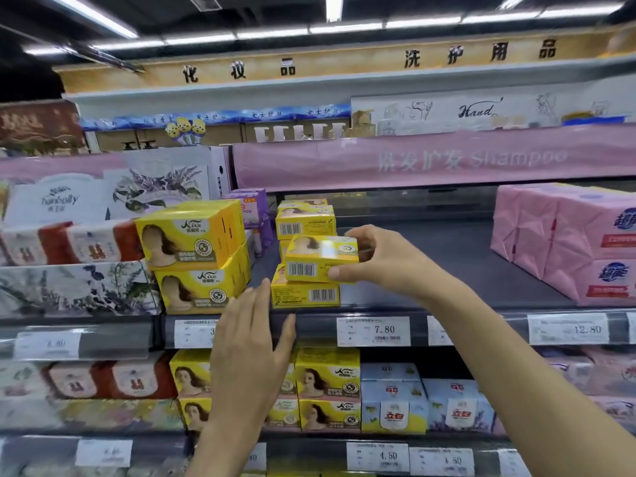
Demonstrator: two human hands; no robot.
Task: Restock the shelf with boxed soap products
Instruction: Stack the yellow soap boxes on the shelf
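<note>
Shelf [447,263]: the long middle stretch of the grey board is bare from back wall to front edge, so my read is that restocking is at an early stage and most of the row is left to fill. Pink wrapped packs [564,235] are stacked at the right end. Two large yellow cartons [192,235] are stacked at the left end, at the front edge. Just right of them are small yellow soap boxes: a rear stack [306,222] sits near the back and a bottom box [306,295] lies at the front edge, barcode facing out. The held soap box [320,258] is right above the bottom box, touching it or almost; I can't tell if it is fully seated. Likely step: setting the second layer of the front stack. The price strip [373,331] runs under the front edge, reading 7.80.

Right hand [385,259]: gripping the held soap box by its right end, thumb at the lower front, fingers curled over the top. The forearm comes in from the lower right.

Left hand [247,342]: holding nothing, fingers straight and close together, back of hand to camera, raised in front of the shelf's front edge. The fingertips are near the bottom box's left corner; contact is not clear.
</note>
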